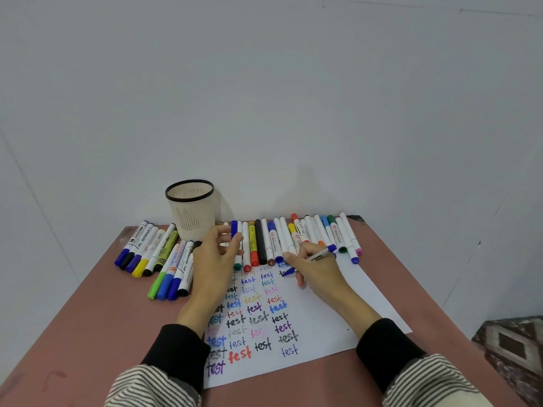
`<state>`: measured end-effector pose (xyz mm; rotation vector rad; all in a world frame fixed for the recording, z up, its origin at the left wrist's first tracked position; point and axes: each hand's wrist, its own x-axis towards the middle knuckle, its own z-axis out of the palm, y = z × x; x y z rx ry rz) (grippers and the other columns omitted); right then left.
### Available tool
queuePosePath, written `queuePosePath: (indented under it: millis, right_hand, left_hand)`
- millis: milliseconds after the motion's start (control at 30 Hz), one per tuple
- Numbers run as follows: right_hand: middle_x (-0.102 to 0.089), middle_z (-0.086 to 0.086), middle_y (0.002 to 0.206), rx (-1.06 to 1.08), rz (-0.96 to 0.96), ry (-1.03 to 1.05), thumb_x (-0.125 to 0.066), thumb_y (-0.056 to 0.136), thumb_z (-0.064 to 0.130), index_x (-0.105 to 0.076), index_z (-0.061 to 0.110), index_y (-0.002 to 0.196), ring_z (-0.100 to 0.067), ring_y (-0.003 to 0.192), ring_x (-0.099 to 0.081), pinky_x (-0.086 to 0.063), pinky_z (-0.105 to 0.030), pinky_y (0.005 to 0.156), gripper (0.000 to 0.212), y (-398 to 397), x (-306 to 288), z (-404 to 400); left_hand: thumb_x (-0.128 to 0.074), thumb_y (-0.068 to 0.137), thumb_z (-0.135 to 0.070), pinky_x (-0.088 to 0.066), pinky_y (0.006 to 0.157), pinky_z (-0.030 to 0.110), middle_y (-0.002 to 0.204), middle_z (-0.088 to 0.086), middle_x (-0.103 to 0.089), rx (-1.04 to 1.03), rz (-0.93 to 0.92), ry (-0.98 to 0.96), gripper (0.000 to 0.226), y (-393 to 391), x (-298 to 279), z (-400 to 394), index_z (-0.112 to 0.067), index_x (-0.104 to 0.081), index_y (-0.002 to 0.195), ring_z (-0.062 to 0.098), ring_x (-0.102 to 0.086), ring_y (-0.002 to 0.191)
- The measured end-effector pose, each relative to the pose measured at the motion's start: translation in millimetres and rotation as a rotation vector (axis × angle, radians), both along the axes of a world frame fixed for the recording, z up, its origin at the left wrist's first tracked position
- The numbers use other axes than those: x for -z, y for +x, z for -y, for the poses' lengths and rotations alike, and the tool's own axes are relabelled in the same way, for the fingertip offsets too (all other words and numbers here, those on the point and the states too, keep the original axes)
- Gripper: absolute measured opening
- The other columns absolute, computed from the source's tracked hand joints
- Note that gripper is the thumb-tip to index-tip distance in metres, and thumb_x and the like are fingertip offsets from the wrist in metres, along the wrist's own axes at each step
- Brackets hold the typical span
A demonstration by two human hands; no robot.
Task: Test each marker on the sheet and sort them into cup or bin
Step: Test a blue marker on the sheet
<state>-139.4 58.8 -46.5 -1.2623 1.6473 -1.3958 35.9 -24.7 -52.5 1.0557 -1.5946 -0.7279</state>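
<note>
Striped sleeves with black cuffs [176,353] reach over the white paper sheet [320,327] full of "test" scribbles. Right hand [316,267] pinches a blue-tipped marker [308,261], nib down on the sheet for writing, while left hand [217,254] pinches its blue cap [234,229], probably for recapping. Beige mesh cup [192,211] waits at the counter's back edge.

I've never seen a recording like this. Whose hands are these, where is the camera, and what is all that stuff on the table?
No machine here: a person wears a camera on the head, looking down at their own hands. On the reddish table lies a white sheet covered with the word "test" in many colours. Markers lie in a row behind it and in a pile to the left, beside a mesh cup. The right hand writes with a blue marker; the left hand pinches a blue cap.
</note>
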Motion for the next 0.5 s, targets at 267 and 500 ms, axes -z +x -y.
queuePosePath:
  millis: [267, 500]
  right_hand:
    - [-0.051, -0.007, 0.048, 0.003, -0.126, 0.017, -0.058, 0.092, 0.01, -0.044, 0.008, 0.066, -0.009, 0.044, -0.049, -0.039, 0.001, 0.07, 0.029, 0.1, 4.1, 0.3]
    - [-0.049, -0.003, 0.046, -0.012, -0.125, 0.03, -0.057, 0.093, 0.01, -0.044, 0.01, 0.065, -0.011, 0.046, -0.05, -0.04, -0.004, 0.079, 0.031, -0.4, 5.0, 0.8]
  left_hand:
    - [-0.058, 0.095, -0.032, -0.049, 0.058, 0.012, 0.104, -0.005, -0.068, 0.011, 0.009, 0.007, 0.026, -0.2, 0.3, 0.4, -0.022, -0.054, 0.118, -0.003, -0.067, 0.074]
    - [-0.058, 0.095, -0.033, -0.05, 0.061, 0.014, 0.102, -0.006, -0.067, 0.008, 0.009, 0.008, 0.024, 0.6, 0.1, 0.4, -0.024, -0.053, 0.116, 0.0, -0.068, 0.074]
